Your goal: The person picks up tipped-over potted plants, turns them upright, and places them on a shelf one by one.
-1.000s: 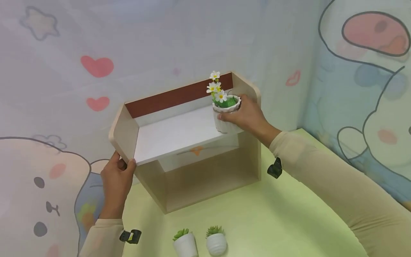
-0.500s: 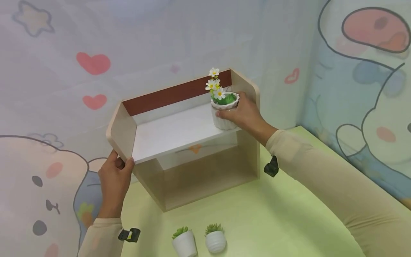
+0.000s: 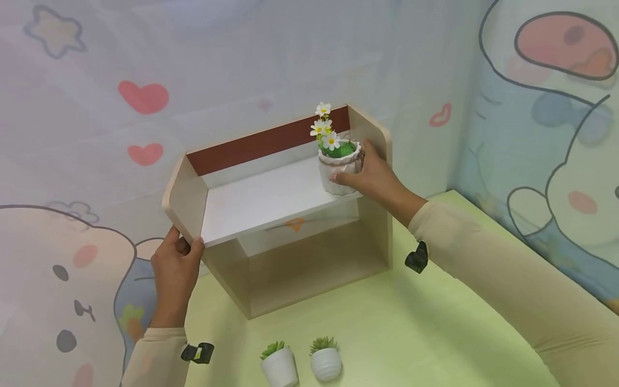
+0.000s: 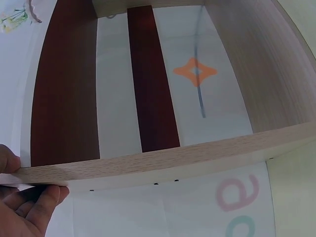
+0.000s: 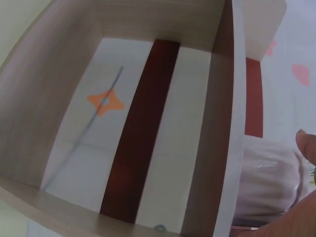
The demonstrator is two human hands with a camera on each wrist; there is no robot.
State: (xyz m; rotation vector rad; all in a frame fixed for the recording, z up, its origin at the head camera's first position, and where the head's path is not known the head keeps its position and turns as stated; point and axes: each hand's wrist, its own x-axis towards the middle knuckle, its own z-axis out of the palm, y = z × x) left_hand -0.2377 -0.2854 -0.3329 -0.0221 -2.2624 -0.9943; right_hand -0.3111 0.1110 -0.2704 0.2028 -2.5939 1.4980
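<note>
A white scalloped flower pot (image 3: 333,180) with daisies and green leaves stands upright at the right end of the shelf unit's (image 3: 261,201) white top board. My right hand (image 3: 379,174) is spread loosely around its right side, thumb across the front. In the right wrist view the pot (image 5: 269,180) sits by the board edge, with a raised digit (image 5: 307,145) apart from its wall. My left hand (image 3: 176,269) pinches the unit's left side panel at top-board height. The left wrist view shows the left hand's fingers (image 4: 42,210) on either side of that panel's edge.
Two small white pots with succulents, one tapered (image 3: 279,368) and one round and ribbed (image 3: 326,364), stand on the light green table (image 3: 387,333) in front of the unit. A cartoon-printed wall cloth (image 3: 251,59) hangs close behind it.
My right hand has loosened around the flower pot and shifted slightly right, its thumb sliding across the front. The pot stays in place on the board. The left hand keeps its hold.
</note>
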